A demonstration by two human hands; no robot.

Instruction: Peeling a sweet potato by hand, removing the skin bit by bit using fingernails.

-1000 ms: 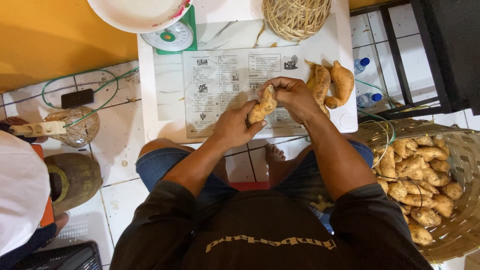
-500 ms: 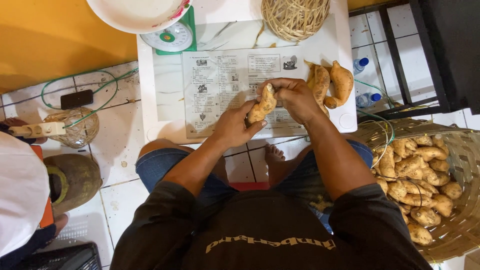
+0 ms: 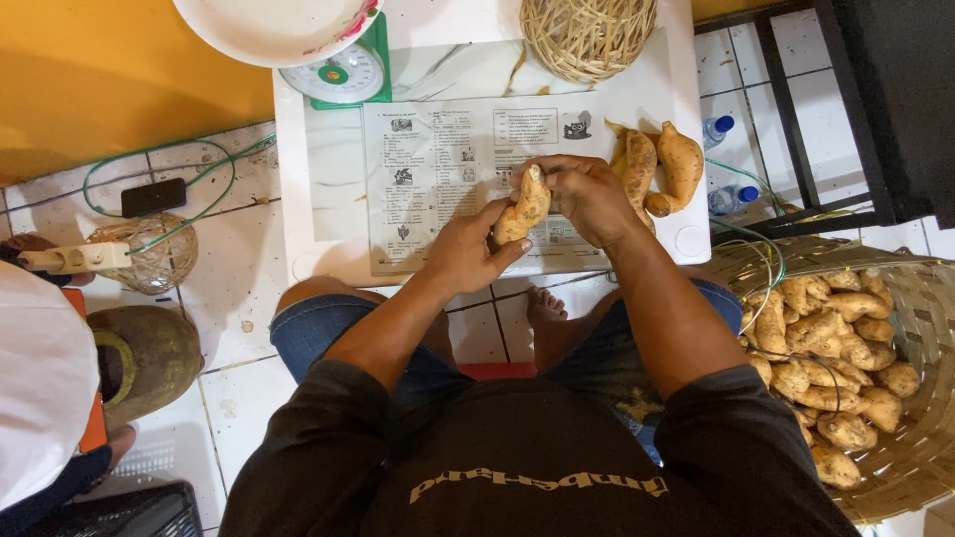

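Sweet potato (image 3: 524,207), tan-skinned, mid-frame, held upright above a printed sheet (image 3: 438,179), so the paper sits under it where it would catch falling dirt or scraps. Left hand (image 3: 466,251) wraps the lower end from below, fingers curled round it, thumb along the side: a supporting grip that steadies the root. Right hand (image 3: 585,197) is closed over the upper end, fingers bunched at the tip; whether it holds a blade or just pinches the skin cannot be told. Just right of that hand, two more sweet potatoes (image 3: 661,167) lie touching each other at the sheet's edge, apart from the bulk stock. Low white table (image 3: 328,179) carries it all; the person sits at it with knees either side. Lower right of frame, a wide woven basket (image 3: 920,398) heaped with the same roots, beside the right arm, within reach. Top edge: a green dial scale (image 3: 343,75) with white bowl (image 3: 269,25), and a small wicker basket (image 3: 587,35). Two capped bottles (image 3: 726,164) on the floor, right of the table.
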